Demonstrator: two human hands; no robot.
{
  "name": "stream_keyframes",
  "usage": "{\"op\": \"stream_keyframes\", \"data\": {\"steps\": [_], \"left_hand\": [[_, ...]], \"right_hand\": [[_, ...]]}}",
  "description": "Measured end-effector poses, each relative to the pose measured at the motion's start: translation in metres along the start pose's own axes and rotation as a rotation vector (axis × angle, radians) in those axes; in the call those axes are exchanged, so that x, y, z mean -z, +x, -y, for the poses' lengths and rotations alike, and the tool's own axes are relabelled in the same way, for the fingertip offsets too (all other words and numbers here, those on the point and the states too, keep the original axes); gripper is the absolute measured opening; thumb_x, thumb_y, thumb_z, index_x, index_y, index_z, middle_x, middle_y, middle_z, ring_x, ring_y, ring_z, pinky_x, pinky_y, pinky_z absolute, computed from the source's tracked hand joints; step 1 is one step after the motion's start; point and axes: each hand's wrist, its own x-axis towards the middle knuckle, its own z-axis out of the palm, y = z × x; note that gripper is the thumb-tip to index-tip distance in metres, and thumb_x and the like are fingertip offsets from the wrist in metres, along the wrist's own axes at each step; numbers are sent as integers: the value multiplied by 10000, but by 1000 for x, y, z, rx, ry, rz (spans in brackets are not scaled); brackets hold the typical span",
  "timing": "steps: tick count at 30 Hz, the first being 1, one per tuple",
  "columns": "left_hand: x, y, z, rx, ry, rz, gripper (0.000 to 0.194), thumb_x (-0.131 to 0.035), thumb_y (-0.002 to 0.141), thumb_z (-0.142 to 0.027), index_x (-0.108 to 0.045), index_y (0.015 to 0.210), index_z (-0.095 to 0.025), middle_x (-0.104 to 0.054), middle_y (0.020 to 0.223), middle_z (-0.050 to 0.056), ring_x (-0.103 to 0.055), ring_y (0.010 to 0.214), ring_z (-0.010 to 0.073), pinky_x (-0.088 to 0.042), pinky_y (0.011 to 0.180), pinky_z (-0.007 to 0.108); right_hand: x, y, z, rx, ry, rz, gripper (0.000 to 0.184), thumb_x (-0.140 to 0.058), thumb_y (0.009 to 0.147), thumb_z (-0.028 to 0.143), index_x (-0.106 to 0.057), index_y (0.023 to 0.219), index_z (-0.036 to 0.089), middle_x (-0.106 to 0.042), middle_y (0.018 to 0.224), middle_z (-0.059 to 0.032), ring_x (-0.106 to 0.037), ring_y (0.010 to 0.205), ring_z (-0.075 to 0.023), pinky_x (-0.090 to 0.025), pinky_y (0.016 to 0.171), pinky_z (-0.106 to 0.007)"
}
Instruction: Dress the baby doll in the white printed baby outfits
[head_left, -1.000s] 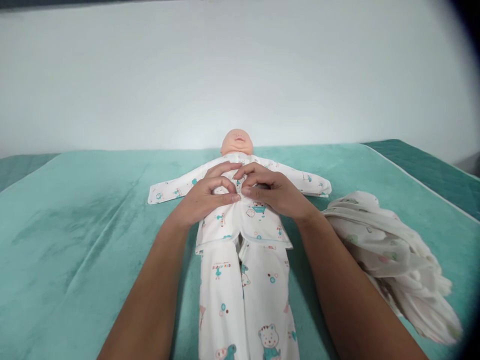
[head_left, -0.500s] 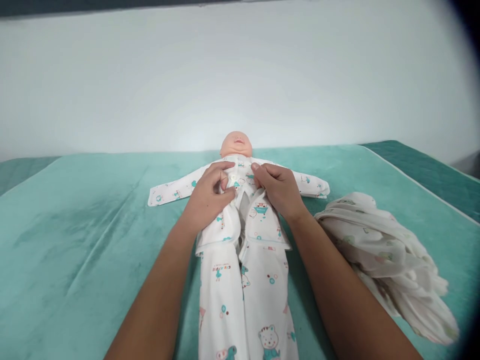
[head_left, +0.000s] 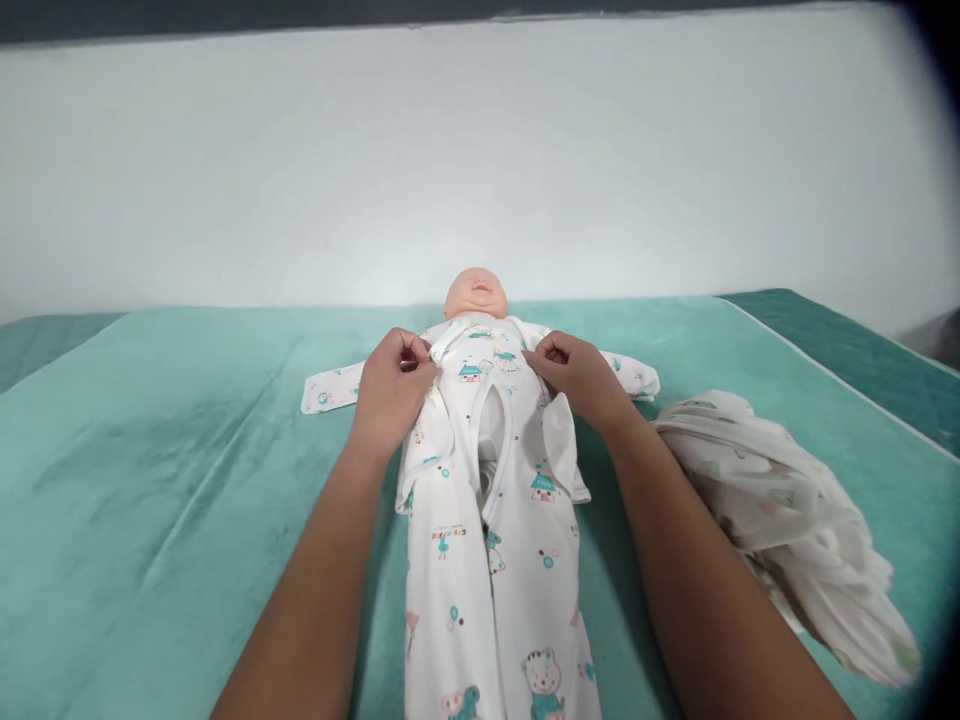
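Observation:
A baby doll [head_left: 475, 293] lies on its back, head at the far end, arms spread sideways. It wears white printed trousers [head_left: 525, 540] with an open crotch slit, pulled high over its belly. Over them is a white printed jacket [head_left: 427, 435], its two front panels parted. My left hand [head_left: 395, 385] pinches the edge of the jacket's left panel. My right hand [head_left: 574, 375] is closed at the right panel, its thumb against the doll's chest and the jacket edge between its fingers.
A crumpled white printed cloth [head_left: 787, 520] lies on the right, beside my right forearm. Under everything spreads a light green cover [head_left: 187, 480] with a long crease at left. A darker green surface [head_left: 847, 345] shows at the far right, and a white wall [head_left: 450, 150] stands behind.
My hands have moved apart from the middle of the chest, drawing the jacket panels outward. The trousers' upper front now shows between them. The view has tilted slightly upward.

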Motion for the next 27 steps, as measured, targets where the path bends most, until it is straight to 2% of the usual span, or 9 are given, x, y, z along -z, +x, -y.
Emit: {"op": "stream_keyframes", "data": {"steps": [4, 9, 14, 18, 22, 24, 27], "left_hand": [[0, 1, 2, -43, 34, -27, 202, -531, 700, -106, -617, 839, -224, -603, 827, -26, -559, 740, 132, -443, 680, 261], [4, 4, 11, -93, 177, -78, 416, -467, 737, -102, -767, 970, -271, -571, 876, 6, -559, 786, 152, -475, 775, 287], [14, 8, 20, 19, 377, -130, 401, -472, 746, -111, -765, 998, -220, -589, 911, 50, -609, 848, 216, -493, 880, 364], [24, 14, 30, 114, 440, -206, 381, -480, 782, -153, -732, 1064, -203, -605, 1021, 83, -624, 934, 255, -493, 909, 402], [28, 19, 42, 223, 473, -221, 386, -513, 830, -268, -676, 1164, -166, -573, 1167, 132, -615, 1024, 298, -480, 966, 456], [26, 18, 42, 164, 476, -241, 395, -517, 843, -285, -659, 1186, -148, -546, 1216, 151, -596, 1081, 308, -466, 1002, 466], [18, 12, 31, -97, 448, -248, 359, -481, 869, -235, -657, 1173, -161, -546, 1224, 133, -551, 1171, 285, -444, 1046, 440]], "right_hand": [[-1, 1, -3, 25, 26, 8, 124, -614, 802, 318, -572, 871, 225, -554, 803, 19, -458, 628, -124, -398, 620, -281], [3, 4, -14, 172, -105, -10, 355, -523, 752, 163, -638, 1080, 236, -559, 1131, -57, -555, 901, -191, -460, 838, -352], [11, 8, -26, 247, -350, -14, 595, -444, 666, 60, -675, 1181, 247, -579, 1226, -81, -529, 1153, -278, -431, 997, -441], [21, 9, -37, 242, -616, -38, 680, -447, 663, 54, -648, 1269, 289, -604, 1313, -47, -513, 1168, -322, -431, 991, -498], [31, 5, -51, 183, -772, -35, 738, -434, 705, 58, -564, 1375, 340, -596, 1360, -30, -524, 1183, -344, -449, 963, -531], [32, 2, -52, 198, -801, -78, 703, -425, 737, 61, -570, 1375, 319, -603, 1351, -53, -538, 1184, -340, -456, 970, -529], [23, -6, -41, 318, -766, -216, 614, -398, 799, 67, -597, 1352, 245, -596, 1352, -102, -536, 1221, -326, -446, 1009, -526]]}}
